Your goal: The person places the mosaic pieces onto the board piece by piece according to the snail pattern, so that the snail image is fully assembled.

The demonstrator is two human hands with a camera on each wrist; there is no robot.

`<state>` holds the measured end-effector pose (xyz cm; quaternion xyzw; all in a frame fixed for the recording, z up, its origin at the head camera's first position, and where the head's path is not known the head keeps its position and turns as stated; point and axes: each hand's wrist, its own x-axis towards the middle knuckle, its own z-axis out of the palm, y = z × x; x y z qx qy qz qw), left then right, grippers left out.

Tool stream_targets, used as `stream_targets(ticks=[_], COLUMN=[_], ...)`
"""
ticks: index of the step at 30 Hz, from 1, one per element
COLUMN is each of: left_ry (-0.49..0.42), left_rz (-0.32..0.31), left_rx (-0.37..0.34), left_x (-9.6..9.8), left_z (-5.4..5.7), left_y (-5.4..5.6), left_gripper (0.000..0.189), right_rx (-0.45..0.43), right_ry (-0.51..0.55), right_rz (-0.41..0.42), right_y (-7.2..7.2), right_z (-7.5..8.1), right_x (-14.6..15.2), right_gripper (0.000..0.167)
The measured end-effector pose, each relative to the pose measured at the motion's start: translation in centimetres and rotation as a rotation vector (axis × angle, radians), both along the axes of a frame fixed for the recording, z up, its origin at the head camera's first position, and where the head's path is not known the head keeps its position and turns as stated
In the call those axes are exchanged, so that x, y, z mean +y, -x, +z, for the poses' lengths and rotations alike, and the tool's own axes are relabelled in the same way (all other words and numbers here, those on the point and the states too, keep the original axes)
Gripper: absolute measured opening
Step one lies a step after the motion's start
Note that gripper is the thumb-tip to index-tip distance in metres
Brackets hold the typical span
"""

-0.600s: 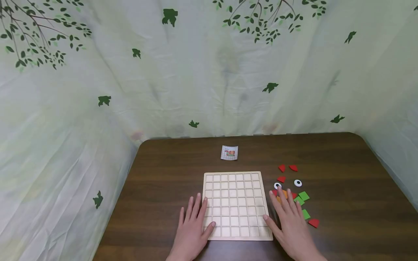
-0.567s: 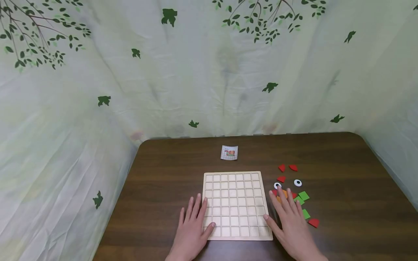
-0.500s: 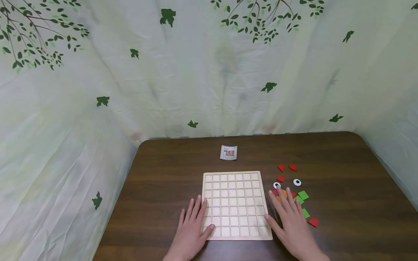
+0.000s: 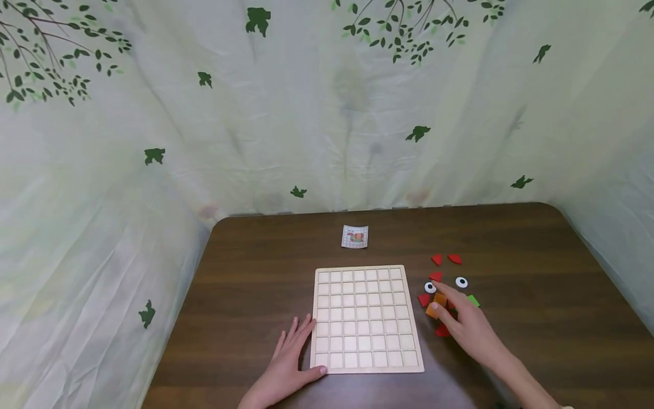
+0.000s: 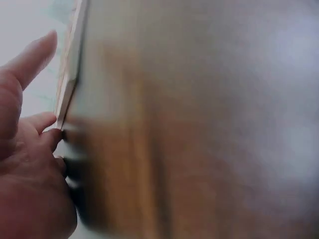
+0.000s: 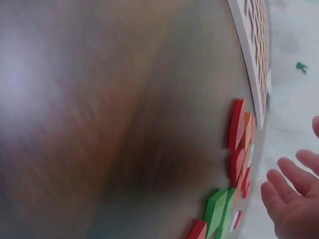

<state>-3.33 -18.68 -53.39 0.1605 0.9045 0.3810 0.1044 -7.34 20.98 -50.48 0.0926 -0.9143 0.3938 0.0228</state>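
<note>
A pale wooden grid board (image 4: 364,318) lies on the dark table. My left hand (image 4: 283,366) rests along its lower left edge, fingers extended and thumb near the bottom corner. To the right of the board, my right hand (image 4: 470,326) hovers over a cluster of coloured pieces, its fingers slightly bent. Thumb and index finger are spread apart around orange squares (image 4: 440,299), with nothing visibly pinched. In the right wrist view green pieces (image 6: 215,209) and red quarter-round pieces (image 6: 237,124) lie below that hand. From the head, the hand hides part of the cluster.
Two round eye pieces (image 4: 461,282) and several red pieces (image 4: 455,259) lie behind the right hand. A small picture card (image 4: 355,237) sits beyond the board on the brown table (image 4: 265,255). A leaf-patterned curtain (image 4: 306,125) hangs behind the table.
My right hand has left the board's right edge and moved over the pieces, its fingers now more bent. My left hand has slid slightly left and turned. The view has shifted a little.
</note>
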Motion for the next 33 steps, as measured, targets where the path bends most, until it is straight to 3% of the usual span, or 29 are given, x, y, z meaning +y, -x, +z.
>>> stream_targets(ticks=[8,14,21,33], left_ry=[-0.060,-0.064,-0.043,-0.025], left_rz=[-0.044,-0.031,-0.016,-0.007], left_rx=[-0.057,-0.070,-0.058,-0.064], left_x=[-0.5,-0.6,-0.6,-0.5], left_z=[0.1,-0.1,-0.1,-0.3], left_y=[0.2,0.3,0.0,0.1], left_gripper=[0.084,0.083,0.083,0.083], right_rx=[-0.033,-0.024,0.006,-0.051], right_ry=[-0.004,-0.060,-0.129,-0.140], right_rz=[0.013,0.049,0.087,0.100], right_y=[2.8,4.3,5.5,6.9], right_z=[-0.5,-1.1,-1.6,-1.6], right_x=[1.4,1.6,1.3,1.2], right_gripper=[0.039,0.035,0.030,0.023])
